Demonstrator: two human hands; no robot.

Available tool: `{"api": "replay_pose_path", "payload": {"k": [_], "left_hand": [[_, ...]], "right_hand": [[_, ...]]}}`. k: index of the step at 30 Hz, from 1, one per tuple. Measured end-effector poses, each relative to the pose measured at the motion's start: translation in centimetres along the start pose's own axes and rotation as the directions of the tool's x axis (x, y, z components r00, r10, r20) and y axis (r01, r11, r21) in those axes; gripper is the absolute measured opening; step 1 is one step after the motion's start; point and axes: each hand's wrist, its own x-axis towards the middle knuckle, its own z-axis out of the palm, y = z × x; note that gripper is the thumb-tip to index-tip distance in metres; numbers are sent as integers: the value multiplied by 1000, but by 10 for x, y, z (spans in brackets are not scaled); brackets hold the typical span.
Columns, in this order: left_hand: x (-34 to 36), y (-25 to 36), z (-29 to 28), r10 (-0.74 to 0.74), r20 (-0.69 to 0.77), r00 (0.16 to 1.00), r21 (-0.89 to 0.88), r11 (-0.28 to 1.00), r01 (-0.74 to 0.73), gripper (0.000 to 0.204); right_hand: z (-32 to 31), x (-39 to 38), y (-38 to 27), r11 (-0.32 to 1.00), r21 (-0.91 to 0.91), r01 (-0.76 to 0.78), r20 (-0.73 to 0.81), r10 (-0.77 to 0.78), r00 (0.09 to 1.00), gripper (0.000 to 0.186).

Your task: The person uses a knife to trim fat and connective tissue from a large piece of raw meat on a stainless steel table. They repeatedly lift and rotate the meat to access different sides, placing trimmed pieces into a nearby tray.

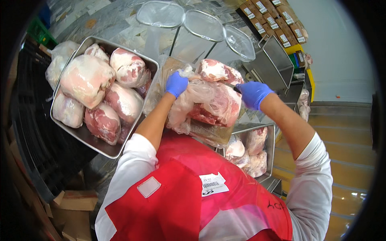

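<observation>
Film of crumpled clear plastic (180,114), clamped in the blue-gloved left hand (177,84), partly covers the nearer of 2 raw red-and-white meat pieces (205,115) mid-scene. The blue-gloved right hand (254,95) is closed around a black tool handle (237,88) at their right. Left, a rectangular steel tub (95,141) holds bagged meat (102,122).

Glossy, wrinkled plastic bag (181,108); smooth metal tub (91,139).
</observation>
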Motion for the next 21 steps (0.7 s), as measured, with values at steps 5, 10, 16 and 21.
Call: {"api": "replay_pose_path", "payload": {"k": [5,10,16,21], "left_hand": [[-38,22,-5,48,246,968,111,991,-77,35],[-9,-52,27,-270,45,962,298,923,245,40],[18,-53,0,-118,138,983,343,937,64,39],[-50,-16,-13,145,286,947,336,910,-241,33]], "right_hand": [[49,-26,5,994,93,-56,-103,66,993,27],[108,-44,-11,985,166,-42,-315,94,944,41],[166,-58,-16,930,367,3,-457,177,872,50],[225,-68,-39,833,552,-48,-400,315,861,52]]}}
